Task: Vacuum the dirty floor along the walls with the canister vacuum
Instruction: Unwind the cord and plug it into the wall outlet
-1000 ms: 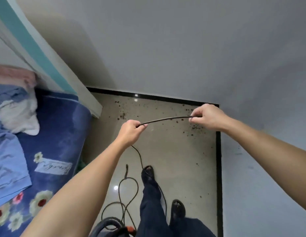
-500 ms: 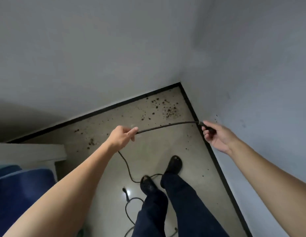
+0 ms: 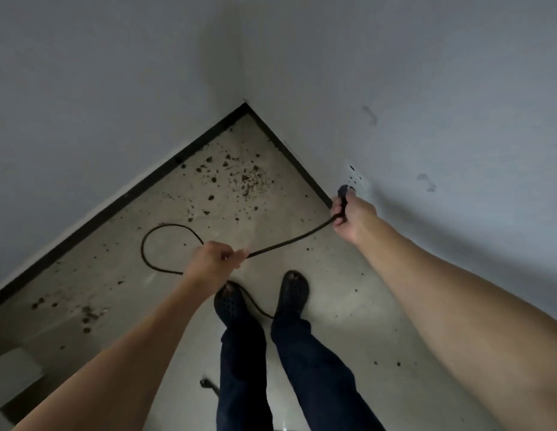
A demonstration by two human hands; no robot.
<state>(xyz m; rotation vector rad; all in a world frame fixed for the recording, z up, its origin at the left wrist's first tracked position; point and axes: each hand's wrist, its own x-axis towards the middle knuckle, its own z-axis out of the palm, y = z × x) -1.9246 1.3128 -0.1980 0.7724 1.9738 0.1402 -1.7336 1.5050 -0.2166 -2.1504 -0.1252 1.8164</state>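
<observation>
Two grips on the power cord (image 3: 289,242): my right grip (image 3: 351,217) is wrapped round the plug (image 3: 343,191), wall socket (image 3: 358,177) just beyond it. My left grip (image 3: 213,264) pinches the cord further back, with slack looping left of it on the floor (image 3: 348,306). The cord looks light and floppy, so I'd steer by the stiff plug body. Canister not in view.

We note two grey walls (image 3: 115,73) meeting at a corner, a black skirting (image 3: 124,195) along both — the pale floor (image 3: 333,290) carries dark specks (image 3: 249,178), thickest near that corner.
</observation>
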